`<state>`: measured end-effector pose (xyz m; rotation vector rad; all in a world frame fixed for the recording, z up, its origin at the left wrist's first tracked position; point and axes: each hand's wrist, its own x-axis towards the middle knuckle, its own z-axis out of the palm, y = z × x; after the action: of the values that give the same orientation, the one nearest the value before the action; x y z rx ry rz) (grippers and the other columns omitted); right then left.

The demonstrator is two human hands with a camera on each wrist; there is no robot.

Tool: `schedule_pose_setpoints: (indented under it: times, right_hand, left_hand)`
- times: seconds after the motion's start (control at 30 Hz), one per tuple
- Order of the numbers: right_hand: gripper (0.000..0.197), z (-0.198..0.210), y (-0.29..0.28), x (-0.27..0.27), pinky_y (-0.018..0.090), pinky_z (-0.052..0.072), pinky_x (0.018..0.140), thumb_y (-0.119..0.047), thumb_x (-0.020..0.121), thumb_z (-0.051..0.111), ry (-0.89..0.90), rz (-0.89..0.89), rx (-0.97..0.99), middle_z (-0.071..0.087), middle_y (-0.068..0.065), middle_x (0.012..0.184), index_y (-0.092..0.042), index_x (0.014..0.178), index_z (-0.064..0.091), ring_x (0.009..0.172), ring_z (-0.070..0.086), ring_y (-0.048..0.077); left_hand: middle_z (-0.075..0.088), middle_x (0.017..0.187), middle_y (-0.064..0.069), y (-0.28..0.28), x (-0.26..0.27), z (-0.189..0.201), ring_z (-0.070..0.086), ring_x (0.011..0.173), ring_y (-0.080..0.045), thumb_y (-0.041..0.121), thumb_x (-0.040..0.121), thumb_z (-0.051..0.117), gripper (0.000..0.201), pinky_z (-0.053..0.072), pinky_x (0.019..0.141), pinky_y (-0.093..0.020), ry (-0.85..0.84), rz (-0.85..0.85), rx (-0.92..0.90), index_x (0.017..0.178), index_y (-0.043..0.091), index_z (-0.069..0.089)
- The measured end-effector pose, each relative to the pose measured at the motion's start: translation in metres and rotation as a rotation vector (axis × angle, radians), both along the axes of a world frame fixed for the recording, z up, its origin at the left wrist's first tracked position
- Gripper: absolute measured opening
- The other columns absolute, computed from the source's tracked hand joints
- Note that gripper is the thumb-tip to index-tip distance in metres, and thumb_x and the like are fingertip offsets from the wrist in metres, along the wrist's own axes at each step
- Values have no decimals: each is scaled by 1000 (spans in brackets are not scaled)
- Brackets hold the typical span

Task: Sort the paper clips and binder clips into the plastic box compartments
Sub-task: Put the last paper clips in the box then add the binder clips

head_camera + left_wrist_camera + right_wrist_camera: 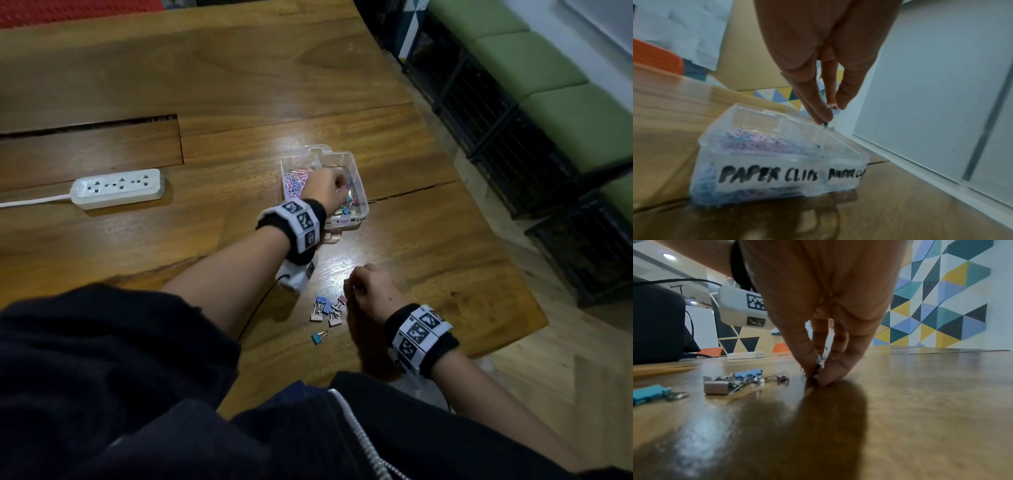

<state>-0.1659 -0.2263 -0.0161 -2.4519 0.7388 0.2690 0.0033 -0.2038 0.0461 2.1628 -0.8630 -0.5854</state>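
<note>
A clear plastic box (359,186) (756,159) with hand-written labels stands mid-table. Its left compartment holds pastel paper clips (296,180) (756,139); coloured binder clips lie in the right one. My left hand (339,186) (830,113) hovers over the right compartment, fingertips pinching a small binder clip. Nearer to me, my right hand (352,286) (817,374) presses its fingertips to the table and pinches a small bluish clip, too blurred to tell its kind. Left of it lie several loose binder clips (327,310) (731,382) and a lone teal one (318,336) (649,394).
A white power strip (116,188) (746,355) lies on the wooden table to the left, its cord running off the left side. The table's curved edge (507,274) runs down the right. Black crates (513,164) with green cushions stand beyond it.
</note>
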Motion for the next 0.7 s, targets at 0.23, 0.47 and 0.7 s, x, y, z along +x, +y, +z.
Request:
schedule_pose_setpoints:
  times: [0.23,0.47,0.7]
  right_hand:
    - [41,4,-1,6,30,43,97,-3,83,55,54,33,64,45,6,122,-18,122,54,109,50,23]
    - [20,8,0,7,31,44,92,-8,84,55,83,113,-10,52,9,111,-4,102,61,102,51,23]
    - [14,36,-24,26,27,51,83,-3,83,57,150,55,51,60,11,106,-6,97,59,90,56,19]
  left_hand:
    - [54,128,-6,33,-12,-17,51,115,-20,2,85,53,34,43,94,-26,-93,-213,119,117,13,57]
    - [41,141,0,110,-63,-36,41,124,-18,18,86,58,51,38,101,-29,-188,-824,481,135,21,43]
    - [40,137,-3,121,-83,-53,39,121,-21,22,93,47,45,42,99,-32,-331,-708,462,137,25,39]
